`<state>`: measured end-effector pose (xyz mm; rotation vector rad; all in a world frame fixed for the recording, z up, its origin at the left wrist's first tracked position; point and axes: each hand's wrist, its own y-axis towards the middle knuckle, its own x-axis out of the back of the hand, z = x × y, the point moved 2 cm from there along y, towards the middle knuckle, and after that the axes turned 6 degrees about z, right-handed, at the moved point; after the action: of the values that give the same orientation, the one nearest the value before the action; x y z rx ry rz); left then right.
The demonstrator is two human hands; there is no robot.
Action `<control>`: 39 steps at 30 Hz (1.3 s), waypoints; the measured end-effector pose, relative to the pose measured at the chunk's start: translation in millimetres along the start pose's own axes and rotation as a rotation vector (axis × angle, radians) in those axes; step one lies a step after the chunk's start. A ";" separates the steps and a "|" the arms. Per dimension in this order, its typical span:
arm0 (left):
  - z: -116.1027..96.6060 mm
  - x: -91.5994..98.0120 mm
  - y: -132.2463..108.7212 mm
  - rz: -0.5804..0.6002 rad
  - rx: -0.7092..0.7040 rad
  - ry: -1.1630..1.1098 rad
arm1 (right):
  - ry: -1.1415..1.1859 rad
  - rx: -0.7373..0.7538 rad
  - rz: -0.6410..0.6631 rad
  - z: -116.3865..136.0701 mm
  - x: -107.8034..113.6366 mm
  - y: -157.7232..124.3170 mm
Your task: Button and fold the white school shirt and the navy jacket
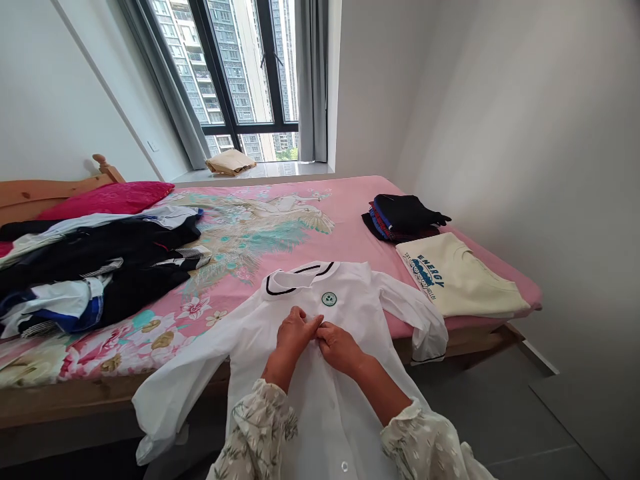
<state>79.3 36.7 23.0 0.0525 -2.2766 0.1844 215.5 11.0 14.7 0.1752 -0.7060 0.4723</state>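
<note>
A white long-sleeved shirt (345, 300) with a dark-trimmed collar and a small green badge lies face up over the bed's near edge, its lower part hanging towards me. My left hand (295, 333) and my right hand (337, 347) meet at the middle of its chest, just below the collar. Both hands have their fingers pinched together on the shirt's front placket, fingertips touching each other. The sleeves spread out left and right.
The bed (310, 220) has a pink flowered sheet. A heap of dark and white clothes (95, 267) lies at the left beside a magenta pillow (110, 198). A cream printed T-shirt (460, 277) and a dark folded stack (405, 217) lie at the right. A window stands behind, a wall to the right.
</note>
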 end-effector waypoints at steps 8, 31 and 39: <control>12.8 -0.5 17.8 0.081 0.120 -0.034 | 0.137 -0.188 -0.198 -17.1 14.3 26.8; 34.3 -6.9 23.3 0.210 0.155 -0.607 | 0.118 -0.030 -0.073 -43.3 -1.1 69.7; 31.1 -9.4 23.5 0.145 0.072 -0.363 | 0.262 -0.044 -0.100 -51.9 -2.9 64.8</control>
<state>59.8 55.1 -6.9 -0.0455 -2.6369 0.3570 213.2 83.1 -26.4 0.1039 -0.4480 0.3758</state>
